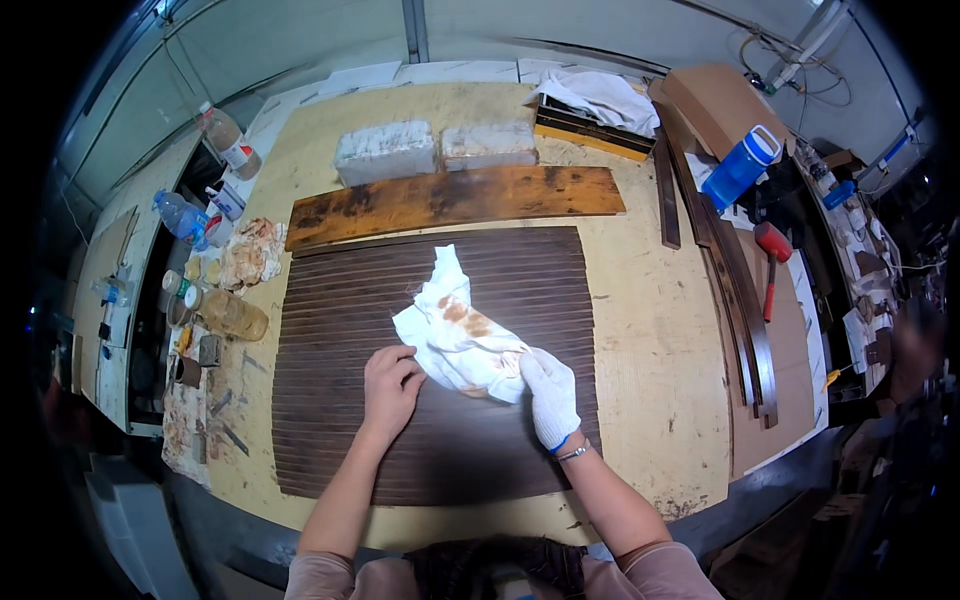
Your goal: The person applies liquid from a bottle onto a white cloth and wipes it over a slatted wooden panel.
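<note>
A white cloth (460,345) with brown stains lies bunched over a dark brown ribbed wooden panel (330,420). My right hand (551,397), in a white knit glove with a blue cuff edge, grips the right end of the cloth. My left hand (392,388) is bare, its fingers curled at the cloth's left edge and pinching it. Part of the panel below the hands looks blurred and shaded. Just beyond the panel lies a stained wooden board (450,203), orange-brown with dark patches.
Two wrapped white blocks (385,152) stand behind the board. Bottles and a jar of yellowish liquid (234,314) line the left side, near a stained rag (252,254). On the right are a blue jug (741,167), a red mallet (772,262) and long dark strips (735,320).
</note>
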A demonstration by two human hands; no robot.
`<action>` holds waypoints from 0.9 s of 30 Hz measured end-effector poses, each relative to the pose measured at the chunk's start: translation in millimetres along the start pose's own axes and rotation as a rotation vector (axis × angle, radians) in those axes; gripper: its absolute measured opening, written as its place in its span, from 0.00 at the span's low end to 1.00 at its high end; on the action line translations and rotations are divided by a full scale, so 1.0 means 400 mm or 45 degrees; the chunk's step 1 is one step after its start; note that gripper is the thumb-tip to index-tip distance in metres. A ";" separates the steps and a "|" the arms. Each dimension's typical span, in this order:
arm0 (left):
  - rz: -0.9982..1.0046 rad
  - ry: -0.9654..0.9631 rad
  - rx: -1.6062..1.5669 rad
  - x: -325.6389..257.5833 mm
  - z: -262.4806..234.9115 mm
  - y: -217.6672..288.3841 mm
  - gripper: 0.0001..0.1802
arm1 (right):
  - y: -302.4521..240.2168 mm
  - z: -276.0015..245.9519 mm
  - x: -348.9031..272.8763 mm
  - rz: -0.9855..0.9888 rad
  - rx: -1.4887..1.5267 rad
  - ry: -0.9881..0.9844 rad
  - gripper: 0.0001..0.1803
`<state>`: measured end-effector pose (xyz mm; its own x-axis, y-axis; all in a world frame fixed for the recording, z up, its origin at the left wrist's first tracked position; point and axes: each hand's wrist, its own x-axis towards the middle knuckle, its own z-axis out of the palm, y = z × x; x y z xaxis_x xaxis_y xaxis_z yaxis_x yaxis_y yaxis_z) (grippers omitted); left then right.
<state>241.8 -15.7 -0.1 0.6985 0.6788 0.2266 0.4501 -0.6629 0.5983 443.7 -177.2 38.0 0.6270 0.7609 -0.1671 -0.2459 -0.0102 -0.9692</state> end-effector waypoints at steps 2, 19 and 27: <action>-0.035 0.159 -0.080 0.002 -0.001 0.021 0.19 | -0.005 -0.022 -0.018 -0.014 -0.024 0.015 0.17; 0.220 0.382 -0.286 0.158 -0.285 0.236 0.01 | -0.288 -0.074 0.013 -0.735 -1.199 -0.091 0.10; 0.300 0.345 0.054 -0.061 -0.433 0.253 0.09 | -0.324 -0.039 -0.073 -1.340 -1.232 -0.309 0.12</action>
<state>174.0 -44.6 187.8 0.6154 0.5614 0.5533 0.3211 -0.8196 0.4744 468.6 -208.3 165.8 0.0365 0.7801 0.6246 0.8884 0.2608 -0.3778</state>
